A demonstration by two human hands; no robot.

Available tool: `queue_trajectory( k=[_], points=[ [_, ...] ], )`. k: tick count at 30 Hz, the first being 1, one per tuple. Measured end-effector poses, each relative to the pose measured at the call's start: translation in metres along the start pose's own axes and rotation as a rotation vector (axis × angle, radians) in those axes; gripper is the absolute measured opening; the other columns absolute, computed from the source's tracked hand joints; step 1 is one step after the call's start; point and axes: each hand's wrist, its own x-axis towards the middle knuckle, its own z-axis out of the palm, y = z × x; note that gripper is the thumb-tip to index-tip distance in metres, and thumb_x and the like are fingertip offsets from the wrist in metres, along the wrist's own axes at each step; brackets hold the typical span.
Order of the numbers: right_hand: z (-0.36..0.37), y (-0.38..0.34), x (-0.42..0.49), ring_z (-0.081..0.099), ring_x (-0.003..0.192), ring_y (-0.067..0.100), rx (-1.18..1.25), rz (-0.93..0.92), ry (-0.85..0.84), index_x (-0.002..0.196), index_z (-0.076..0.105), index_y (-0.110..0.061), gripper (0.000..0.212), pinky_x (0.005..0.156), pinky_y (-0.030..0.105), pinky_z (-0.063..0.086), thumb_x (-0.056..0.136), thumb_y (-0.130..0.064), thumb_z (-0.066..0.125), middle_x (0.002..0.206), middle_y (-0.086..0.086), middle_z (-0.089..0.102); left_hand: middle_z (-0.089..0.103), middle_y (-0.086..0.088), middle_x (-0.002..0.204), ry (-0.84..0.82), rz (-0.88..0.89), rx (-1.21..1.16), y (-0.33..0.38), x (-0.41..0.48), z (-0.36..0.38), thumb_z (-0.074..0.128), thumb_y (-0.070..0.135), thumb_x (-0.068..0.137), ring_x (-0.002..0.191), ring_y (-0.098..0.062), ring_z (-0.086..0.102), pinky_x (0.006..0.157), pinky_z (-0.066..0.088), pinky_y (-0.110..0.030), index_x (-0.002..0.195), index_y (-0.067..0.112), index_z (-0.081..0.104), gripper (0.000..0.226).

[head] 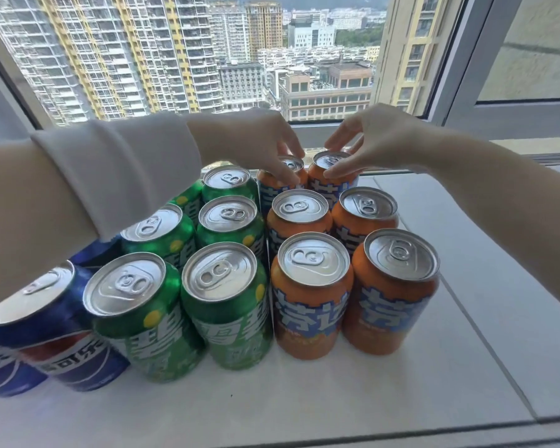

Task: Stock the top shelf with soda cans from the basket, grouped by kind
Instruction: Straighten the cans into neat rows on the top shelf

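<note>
The scene is viewed from one wide-angle head-worn camera, aimed forward and down, held close above the cans (312,263) on the shelf (401,399), facing the window (240,59).

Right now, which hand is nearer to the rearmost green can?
Left. The left hand grips the back-left orange can, directly beside the rearmost green can. The right hand grips the back-right orange can, one can farther to the right.
</note>
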Motion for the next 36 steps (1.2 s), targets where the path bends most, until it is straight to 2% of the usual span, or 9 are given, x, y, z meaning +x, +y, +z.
queue_trajectory(
  k=[3, 5, 7, 12, 17, 24, 29, 33, 36],
  points=[
    [-0.001, -0.001, -0.006, 0.059, 0.092, 0.012, 0.015, 0.002, -0.014, 0.114, 0.064, -0.014, 0.052, 0.071, 0.016, 0.041, 0.066, -0.028, 0.08, 0.112, 0.0, 0.065, 0.06, -0.002, 0.122, -0.016, 0.09, 0.007, 0.004, -0.003, -0.004, 0.069, 0.04, 0.076, 0.092, -0.014, 0.052, 0.083, 0.036, -0.026, 0.123, 0.025, 0.058, 0.05],
    [-0.002, -0.002, -0.009, 0.059, 0.094, 0.013, 0.017, 0.012, -0.02, 0.114, 0.064, -0.015, 0.053, 0.08, 0.023, 0.042, 0.066, -0.029, 0.081, 0.113, -0.001, 0.065, 0.059, -0.003, 0.125, -0.021, 0.101, -0.023, 0.004, -0.003, -0.003, 0.068, 0.04, 0.077, 0.091, -0.013, 0.051, 0.081, 0.035, -0.025, 0.124, 0.025, 0.057, 0.051],
    [-0.003, -0.003, -0.011, 0.06, 0.094, 0.014, 0.014, 0.018, -0.03, 0.113, 0.064, -0.016, 0.053, 0.083, 0.025, 0.043, 0.065, -0.03, 0.081, 0.113, -0.001, 0.065, 0.06, -0.003, 0.125, -0.013, 0.123, -0.015, 0.003, 0.0, 0.0, 0.067, 0.04, 0.078, 0.091, -0.012, 0.051, 0.081, 0.035, -0.025, 0.124, 0.024, 0.057, 0.05],
    [-0.005, -0.003, -0.014, 0.066, 0.088, 0.013, 0.047, 0.038, -0.062, 0.112, 0.065, -0.015, 0.055, 0.073, 0.022, 0.049, 0.062, -0.03, 0.081, 0.106, -0.002, 0.066, 0.06, -0.003, 0.124, -0.015, 0.143, 0.009, 0.003, 0.0, -0.001, 0.066, 0.04, 0.078, 0.091, -0.013, 0.052, 0.082, 0.035, -0.025, 0.125, 0.024, 0.057, 0.05],
    [-0.004, -0.004, -0.017, 0.066, 0.087, 0.017, 0.112, 0.062, -0.08, 0.112, 0.066, -0.011, 0.053, 0.063, 0.018, 0.05, 0.063, -0.025, 0.082, 0.081, -0.012, 0.06, 0.06, -0.002, 0.123, -0.015, 0.149, 0.024, 0.004, 0.0, -0.001, 0.066, 0.041, 0.079, 0.091, -0.014, 0.053, 0.081, 0.037, -0.026, 0.124, 0.025, 0.057, 0.049],
    [-0.002, -0.001, -0.016, 0.063, 0.089, 0.012, 0.15, 0.067, -0.067, 0.109, 0.064, -0.018, 0.05, 0.062, 0.017, 0.046, 0.063, -0.023, 0.082, 0.103, -0.002, 0.062, 0.061, -0.002, 0.122, -0.013, 0.152, 0.043, 0.004, 0.001, -0.001, 0.065, 0.041, 0.08, 0.1, -0.016, 0.055, 0.082, 0.034, -0.025, 0.123, 0.026, 0.058, 0.047],
    [-0.001, 0.002, -0.015, 0.062, 0.088, 0.01, 0.184, 0.069, -0.059, 0.103, 0.064, -0.018, 0.044, 0.061, 0.015, 0.046, 0.063, -0.02, 0.082, 0.103, -0.002, 0.062, 0.06, -0.003, 0.123, -0.006, 0.152, 0.052, 0.005, 0.001, 0.001, 0.064, 0.04, 0.082, 0.108, -0.02, 0.056, 0.086, 0.035, -0.026, 0.125, 0.025, 0.057, 0.046],
    [-0.001, 0.006, -0.013, 0.062, 0.084, 0.008, 0.228, 0.071, -0.061, 0.102, 0.063, -0.016, 0.041, 0.049, 0.007, 0.044, 0.065, -0.017, 0.081, 0.1, -0.005, 0.061, 0.061, -0.002, 0.123, -0.019, 0.153, 0.06, 0.006, 0.001, 0.0, 0.063, 0.041, 0.082, 0.103, -0.018, 0.056, 0.086, 0.035, -0.026, 0.126, 0.025, 0.056, 0.048],
    [-0.001, 0.005, -0.013, 0.058, 0.082, 0.003, 0.21, 0.078, -0.101, 0.108, 0.062, -0.016, 0.044, 0.044, 0.003, 0.041, 0.068, -0.018, 0.08, 0.104, -0.006, 0.058, 0.059, -0.001, 0.126, -0.023, 0.149, 0.078, 0.005, 0.002, 0.001, 0.061, 0.043, 0.083, 0.108, -0.02, 0.056, 0.086, 0.035, -0.027, 0.126, 0.026, 0.055, 0.047]
  ],
)
